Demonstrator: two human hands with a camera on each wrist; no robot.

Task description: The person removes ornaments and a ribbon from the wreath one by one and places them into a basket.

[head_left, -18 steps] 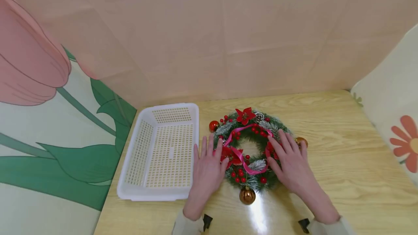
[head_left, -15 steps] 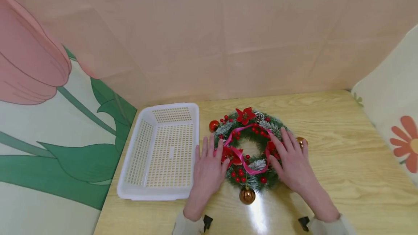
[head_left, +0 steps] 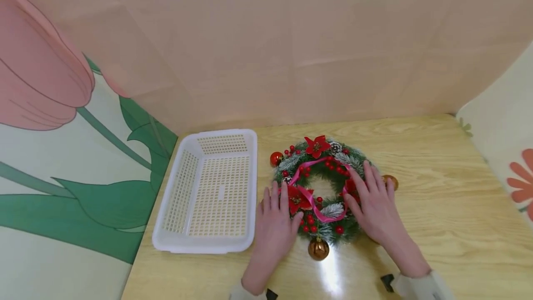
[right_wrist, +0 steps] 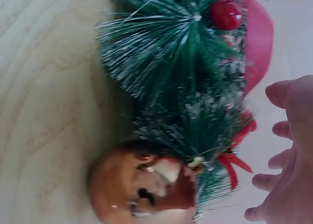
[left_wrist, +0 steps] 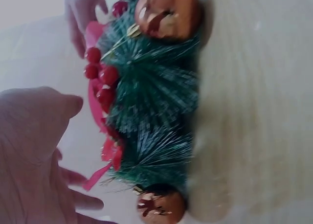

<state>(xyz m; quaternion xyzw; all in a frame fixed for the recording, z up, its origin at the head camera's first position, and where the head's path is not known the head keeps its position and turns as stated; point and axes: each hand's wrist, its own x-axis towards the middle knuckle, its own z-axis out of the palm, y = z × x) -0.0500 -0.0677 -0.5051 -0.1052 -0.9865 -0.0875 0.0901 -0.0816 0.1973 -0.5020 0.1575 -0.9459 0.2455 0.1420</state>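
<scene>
A green Christmas wreath (head_left: 287,165) lies flat on the table, dressed with red berries, red poinsettia flowers, pinecones and baubles. A loop of pink ribbon (head_left: 329,219) runs over its top. My left hand (head_left: 272,233) is spread over the wreath's left side, near a poinsettia (head_left: 296,199). Over the right side is my right hand (head_left: 376,209), fingers spread and pointing away from me. Both wrist views show the hands above the wreath, with a gap under the palms. Nothing is held. A brown bauble (head_left: 318,249) sits at the wreath's near edge.
A white plastic basket (head_left: 254,184) with a mesh bottom stands left of the wreath, close to my left hand. The wooden table (head_left: 437,189) meets a pinkish cloth-covered wall at the back. Flower-printed sheets hang at the left and right.
My left hand has drawn slightly back toward me and to the right. The right hand stays over the wreath's right side. The head view has shifted a little; the wreath lies as before.
</scene>
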